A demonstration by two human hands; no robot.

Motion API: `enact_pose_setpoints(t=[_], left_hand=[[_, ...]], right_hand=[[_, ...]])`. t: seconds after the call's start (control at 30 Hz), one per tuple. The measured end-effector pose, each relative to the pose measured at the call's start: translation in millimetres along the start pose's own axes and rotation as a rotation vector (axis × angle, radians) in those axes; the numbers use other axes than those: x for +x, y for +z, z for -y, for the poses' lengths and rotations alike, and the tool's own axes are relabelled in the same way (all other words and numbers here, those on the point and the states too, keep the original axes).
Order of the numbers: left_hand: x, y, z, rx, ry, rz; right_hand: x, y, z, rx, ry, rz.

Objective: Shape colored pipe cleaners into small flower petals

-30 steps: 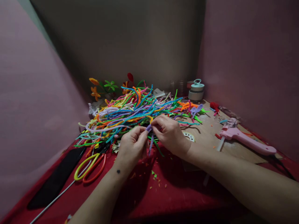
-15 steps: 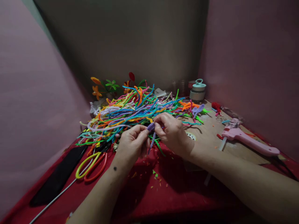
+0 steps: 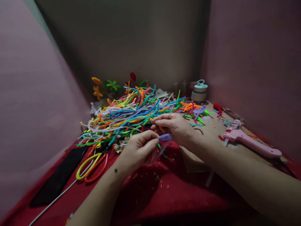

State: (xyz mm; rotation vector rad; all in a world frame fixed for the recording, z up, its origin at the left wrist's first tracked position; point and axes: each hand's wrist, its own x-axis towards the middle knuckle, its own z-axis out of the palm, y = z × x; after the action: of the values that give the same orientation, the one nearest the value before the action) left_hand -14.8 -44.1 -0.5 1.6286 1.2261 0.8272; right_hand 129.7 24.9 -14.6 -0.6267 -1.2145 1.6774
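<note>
My left hand (image 3: 138, 149) pinches a short purple pipe cleaner piece (image 3: 165, 137) by its looped end, and a thin tail hangs down from it toward the red cloth (image 3: 164, 188). My right hand (image 3: 175, 125) hovers just beyond it with fingers stretched out toward the left, touching the near edge of the big heap of coloured pipe cleaners (image 3: 131, 114). The right fingers look open and flat over the heap.
Yellow and orange scissors (image 3: 90, 166) lie at the left beside a black flat object (image 3: 58, 179). A pink glue gun (image 3: 249, 142) rests on the brown board (image 3: 211, 131) at the right. Tape rolls (image 3: 198, 92) and pipe-cleaner flowers (image 3: 103, 86) stand at the back.
The right hand let go of the purple piece and reached left over the heap. The left hand moved slightly right and down, keeping the piece, which now lies more level.
</note>
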Motion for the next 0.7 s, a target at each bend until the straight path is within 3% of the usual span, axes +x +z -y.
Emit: enact_pose_setpoints(t=[0.07,0.13,0.2,0.27,0.33,0.4,0.5,0.57,0.7], left_hand=[[-1,0.2,-1,-0.004,-0.006,0.068],[-1,-0.8,-1,-0.034,-0.023,0.083],[2,-2.9,1,-0.083,-0.036,0.028],[5,-5.3,3,-0.134,-0.026,-0.058],[8,-7.2,5,-0.183,0.003,-0.150],[10,-8.0,7,-0.236,0.037,-0.233],[10,-7.8,6,-0.321,0.086,-0.322],[10,-7.4,5,-0.341,0.102,-0.358],[9,-8.5,7,-0.309,0.104,-0.369]], right_hand=[[4,-5,-2,-0.096,0.014,-0.068],[7,-9,-5,-0.373,-0.067,-0.146],[8,-12,-7,-0.739,-0.210,-0.194],[6,-10,-7,-0.970,-0.308,-0.221],[1,-5,-3,-0.997,-0.429,-0.305],[-4,2,2,-0.866,-0.484,-0.350],[-10,11,7,-0.578,-0.156,-0.104],[-12,14,6,-0.548,0.039,0.063],[-12,14,-1,-0.600,0.147,0.164]])
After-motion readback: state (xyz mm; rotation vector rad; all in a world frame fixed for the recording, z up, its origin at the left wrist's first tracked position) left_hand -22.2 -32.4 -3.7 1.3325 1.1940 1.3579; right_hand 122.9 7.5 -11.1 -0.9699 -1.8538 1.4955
